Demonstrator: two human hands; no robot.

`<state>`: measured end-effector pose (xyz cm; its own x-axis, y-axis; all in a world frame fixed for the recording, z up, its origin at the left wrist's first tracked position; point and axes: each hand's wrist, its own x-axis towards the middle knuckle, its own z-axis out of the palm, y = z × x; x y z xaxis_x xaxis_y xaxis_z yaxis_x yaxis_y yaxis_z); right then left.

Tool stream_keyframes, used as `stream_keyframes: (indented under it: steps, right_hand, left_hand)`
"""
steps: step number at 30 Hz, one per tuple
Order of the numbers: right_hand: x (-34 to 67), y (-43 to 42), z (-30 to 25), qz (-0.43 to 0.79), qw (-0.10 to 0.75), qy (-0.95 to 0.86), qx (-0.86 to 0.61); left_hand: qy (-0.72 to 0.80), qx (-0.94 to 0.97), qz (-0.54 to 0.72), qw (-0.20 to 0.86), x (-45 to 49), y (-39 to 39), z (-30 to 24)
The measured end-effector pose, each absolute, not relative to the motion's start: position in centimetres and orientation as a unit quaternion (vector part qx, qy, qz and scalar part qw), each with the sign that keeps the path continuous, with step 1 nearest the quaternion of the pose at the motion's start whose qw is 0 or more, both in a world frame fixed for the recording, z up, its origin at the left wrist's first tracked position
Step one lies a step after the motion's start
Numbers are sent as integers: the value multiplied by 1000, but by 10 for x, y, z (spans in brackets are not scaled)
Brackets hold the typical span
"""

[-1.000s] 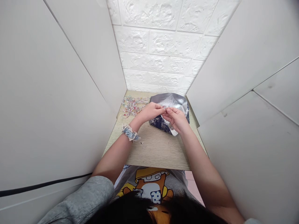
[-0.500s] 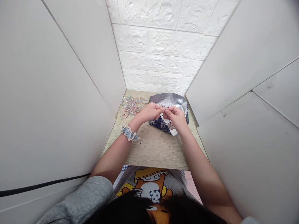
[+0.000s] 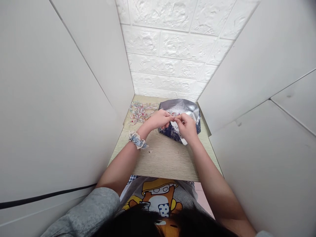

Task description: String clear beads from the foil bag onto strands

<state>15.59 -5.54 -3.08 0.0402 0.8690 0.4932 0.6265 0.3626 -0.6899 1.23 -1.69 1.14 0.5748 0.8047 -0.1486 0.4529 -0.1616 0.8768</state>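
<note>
My left hand [image 3: 160, 119] and my right hand [image 3: 186, 126] meet fingertip to fingertip above a small wooden table [image 3: 163, 158]. Both pinch a short strand of tiny coloured beads [image 3: 174, 115] between them. Right behind and under the hands lies an open silver foil bag [image 3: 181, 107] with a dark blue patterned outside. A pile of beaded strands [image 3: 140, 112] lies at the table's far left, beside my left hand. On my left wrist is a blue scrunchie [image 3: 137, 140].
White panels close in the table on the left and right, and a white brick-pattern wall stands at the back. A few loose beads [image 3: 149, 151] lie near the scrunchie. A black cable [image 3: 44, 196] runs along the left panel.
My right hand has curled its fingers in closer to the left hand's fingertips. The view has shifted slightly; the bag and bead pile have not moved.
</note>
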Motion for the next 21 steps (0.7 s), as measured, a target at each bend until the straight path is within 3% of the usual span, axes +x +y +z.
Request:
stream_keyframes:
  steps: [11, 16, 21]
  right_hand:
    - [155, -56, -22, 112, 528, -670, -510]
    - [162, -58, -20, 112, 508, -670, -530]
    - [166, -64, -18, 26, 500, -648, -574]
  left_hand:
    - [342, 695, 192, 602, 13, -20, 13]
    - [328, 701, 216, 596, 11, -19, 14]
    - [341, 713, 274, 548, 13, -19, 14]
